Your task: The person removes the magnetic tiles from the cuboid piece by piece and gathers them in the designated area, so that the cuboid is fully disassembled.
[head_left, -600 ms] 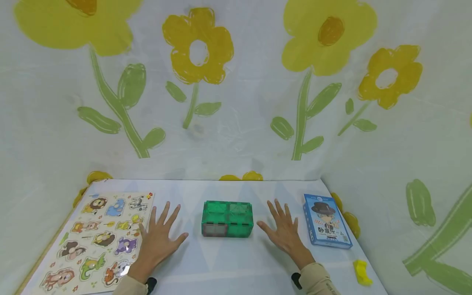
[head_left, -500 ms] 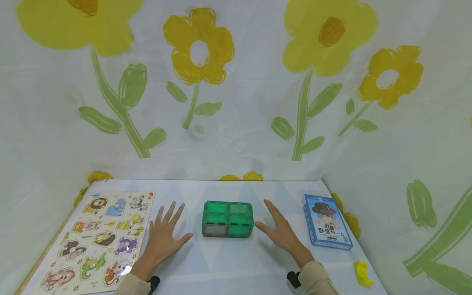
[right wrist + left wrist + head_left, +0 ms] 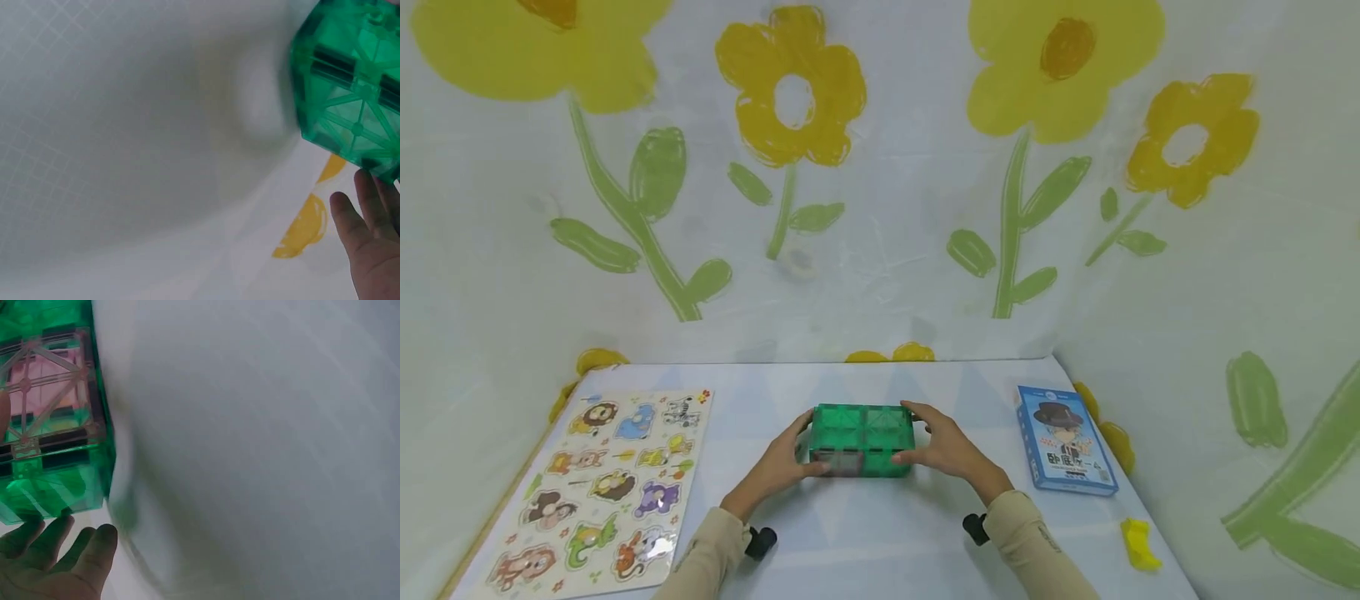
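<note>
A block-shaped box of translucent green magnetic tiles sits mid-table, with one greyish-pink tile at its front left. My left hand grips its left end, thumb at the front and fingers around the side. At the right end, my right hand holds it with the thumb on the front face and the index finger at the back corner. In the left wrist view, fingertips of the left hand touch the tile box. Fingers of the right hand meet the box's edge in the right wrist view.
An animal puzzle board lies on the left of the white table. To the right are a blue card-game box and a small yellow piece. Flower-printed white sheeting rises behind and beside the table.
Both hands have moved inward from spread, apart positions and now hold the ends of the green tile box. The head view has shifted slightly.
</note>
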Available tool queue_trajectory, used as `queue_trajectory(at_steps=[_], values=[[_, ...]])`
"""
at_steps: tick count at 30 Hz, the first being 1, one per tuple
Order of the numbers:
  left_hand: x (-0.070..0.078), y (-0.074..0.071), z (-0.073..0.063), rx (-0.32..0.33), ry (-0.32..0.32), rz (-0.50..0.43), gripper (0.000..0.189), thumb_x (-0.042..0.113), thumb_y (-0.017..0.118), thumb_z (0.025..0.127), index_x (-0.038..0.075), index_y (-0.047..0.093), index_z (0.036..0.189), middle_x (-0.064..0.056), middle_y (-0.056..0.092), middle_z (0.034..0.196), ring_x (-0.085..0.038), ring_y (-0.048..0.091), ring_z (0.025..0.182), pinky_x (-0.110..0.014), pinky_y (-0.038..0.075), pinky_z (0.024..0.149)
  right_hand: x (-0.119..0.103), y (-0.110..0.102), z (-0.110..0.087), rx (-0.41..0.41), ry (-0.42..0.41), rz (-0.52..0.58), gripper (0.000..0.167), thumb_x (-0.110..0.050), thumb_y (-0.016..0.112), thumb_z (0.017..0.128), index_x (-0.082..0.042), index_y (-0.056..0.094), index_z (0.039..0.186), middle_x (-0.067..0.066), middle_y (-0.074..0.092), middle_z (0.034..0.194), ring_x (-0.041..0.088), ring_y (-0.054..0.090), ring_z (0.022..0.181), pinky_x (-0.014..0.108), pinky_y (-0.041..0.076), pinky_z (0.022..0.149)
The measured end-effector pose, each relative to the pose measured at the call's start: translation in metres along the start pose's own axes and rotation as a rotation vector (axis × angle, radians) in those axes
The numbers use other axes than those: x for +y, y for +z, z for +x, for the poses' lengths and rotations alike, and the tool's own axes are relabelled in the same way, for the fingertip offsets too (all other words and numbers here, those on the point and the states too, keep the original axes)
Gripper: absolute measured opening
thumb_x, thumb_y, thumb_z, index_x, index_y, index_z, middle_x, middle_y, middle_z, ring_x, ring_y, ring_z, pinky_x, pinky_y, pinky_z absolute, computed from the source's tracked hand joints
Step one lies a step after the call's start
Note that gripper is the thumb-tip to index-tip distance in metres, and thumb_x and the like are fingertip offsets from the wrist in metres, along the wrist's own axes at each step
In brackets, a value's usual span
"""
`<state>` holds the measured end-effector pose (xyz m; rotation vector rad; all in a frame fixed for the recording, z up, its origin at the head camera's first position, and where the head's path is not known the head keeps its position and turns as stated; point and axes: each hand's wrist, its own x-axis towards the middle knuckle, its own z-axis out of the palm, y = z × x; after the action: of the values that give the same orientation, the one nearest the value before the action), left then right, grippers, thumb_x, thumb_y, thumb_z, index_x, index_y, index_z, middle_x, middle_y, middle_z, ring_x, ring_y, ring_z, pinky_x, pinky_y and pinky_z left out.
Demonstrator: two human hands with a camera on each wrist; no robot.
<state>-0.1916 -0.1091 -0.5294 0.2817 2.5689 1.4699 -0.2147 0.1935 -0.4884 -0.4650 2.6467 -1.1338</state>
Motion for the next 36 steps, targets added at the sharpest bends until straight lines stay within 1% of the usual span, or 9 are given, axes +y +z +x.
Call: queue_trajectory(at_steps=[3, 5, 12, 16, 18, 22, 25, 30, 36], values=[[-0.001, -0.001, 0.001, -0.006, 0.0, -0.011, 0.103, 0.03, 0.085, 0.08, 0.0, 0.025, 0.157, -0.028, 0.036, 0.158, -0.051, 0.034, 0.146, -0.067, 0.034, 0.116, -0.001, -0.001, 0.002, -0.017, -0.007, 0.011, 0.091, -0.039, 0.085, 0.079, -0.012, 0.04, 0.154, 0.011, 0.043, 0.158, 0.037, 0.046, 0.141, 0.057, 0.042, 0.114], [-0.003, -0.002, 0.001, -0.012, -0.005, -0.024, 0.102, 0.031, 0.085, 0.08, 0.001, 0.025, 0.157, -0.027, 0.038, 0.157, -0.051, 0.036, 0.144, -0.066, 0.035, 0.115, -0.001, 0.0, 0.002, -0.014, -0.013, 0.013, 0.09, -0.039, 0.086, 0.078, -0.012, 0.042, 0.153, 0.011, 0.045, 0.156, 0.038, 0.046, 0.141, 0.058, 0.042, 0.114], [-0.006, -0.007, -0.006, -0.07, -0.009, -0.13, 0.105, 0.031, 0.085, 0.08, 0.008, 0.02, 0.16, -0.025, 0.031, 0.161, -0.051, 0.035, 0.145, -0.056, 0.046, 0.111, -0.001, 0.003, -0.003, -0.014, -0.035, -0.011, 0.089, -0.043, 0.086, 0.077, -0.011, 0.046, 0.149, 0.009, 0.052, 0.15, 0.033, 0.05, 0.137, 0.057, 0.043, 0.113], [-0.007, -0.013, -0.009, -0.092, -0.026, -0.143, 0.103, 0.033, 0.086, 0.079, 0.012, 0.025, 0.159, -0.023, 0.029, 0.163, -0.052, 0.032, 0.147, -0.055, 0.05, 0.107, -0.005, 0.004, -0.005, -0.014, -0.042, -0.025, 0.088, -0.045, 0.087, 0.074, -0.01, 0.049, 0.146, 0.009, 0.055, 0.145, 0.031, 0.052, 0.133, 0.056, 0.044, 0.111], [-0.007, -0.015, -0.009, -0.106, -0.034, -0.151, 0.102, 0.031, 0.087, 0.078, 0.013, 0.027, 0.159, -0.022, 0.028, 0.164, -0.052, 0.03, 0.148, -0.057, 0.049, 0.107, -0.006, 0.004, -0.006, -0.02, -0.043, -0.042, 0.088, -0.046, 0.087, 0.074, -0.01, 0.049, 0.145, 0.008, 0.056, 0.142, 0.03, 0.053, 0.131, 0.056, 0.045, 0.11], [-0.009, -0.016, -0.005, -0.135, -0.019, -0.154, 0.104, 0.03, 0.087, 0.078, 0.014, 0.025, 0.159, -0.021, 0.025, 0.165, -0.052, 0.028, 0.149, -0.061, 0.044, 0.111, -0.007, 0.003, -0.007, -0.016, -0.041, -0.053, 0.089, -0.047, 0.088, 0.072, -0.01, 0.051, 0.144, 0.008, 0.058, 0.14, 0.031, 0.054, 0.13, 0.056, 0.046, 0.108], [-0.009, -0.016, -0.003, -0.144, -0.016, -0.167, 0.105, 0.03, 0.087, 0.077, 0.015, 0.025, 0.16, -0.02, 0.026, 0.165, -0.051, 0.029, 0.148, -0.063, 0.041, 0.112, -0.006, 0.003, -0.008, -0.018, -0.03, -0.038, 0.089, -0.045, 0.089, 0.072, -0.011, 0.05, 0.145, 0.009, 0.056, 0.144, 0.034, 0.052, 0.133, 0.056, 0.046, 0.109], [-0.01, -0.017, -0.007, -0.136, -0.031, -0.179, 0.104, 0.028, 0.088, 0.076, 0.015, 0.027, 0.159, -0.019, 0.028, 0.165, -0.05, 0.032, 0.148, -0.063, 0.04, 0.113, -0.005, 0.004, -0.007, -0.055, -0.028, 0.002, 0.088, -0.042, 0.088, 0.074, -0.012, 0.048, 0.147, 0.011, 0.05, 0.152, 0.038, 0.047, 0.14, 0.057, 0.043, 0.113], [-0.007, -0.021, -0.01, -0.13, -0.04, -0.178, 0.104, 0.025, 0.089, 0.075, 0.017, 0.029, 0.159, -0.017, 0.028, 0.165, -0.049, 0.031, 0.148, -0.066, 0.038, 0.114, -0.006, 0.005, -0.007, -0.07, -0.05, 0.046, 0.089, -0.04, 0.088, 0.075, -0.008, 0.047, 0.147, 0.011, 0.051, 0.151, 0.038, 0.046, 0.142, 0.056, 0.041, 0.116]])
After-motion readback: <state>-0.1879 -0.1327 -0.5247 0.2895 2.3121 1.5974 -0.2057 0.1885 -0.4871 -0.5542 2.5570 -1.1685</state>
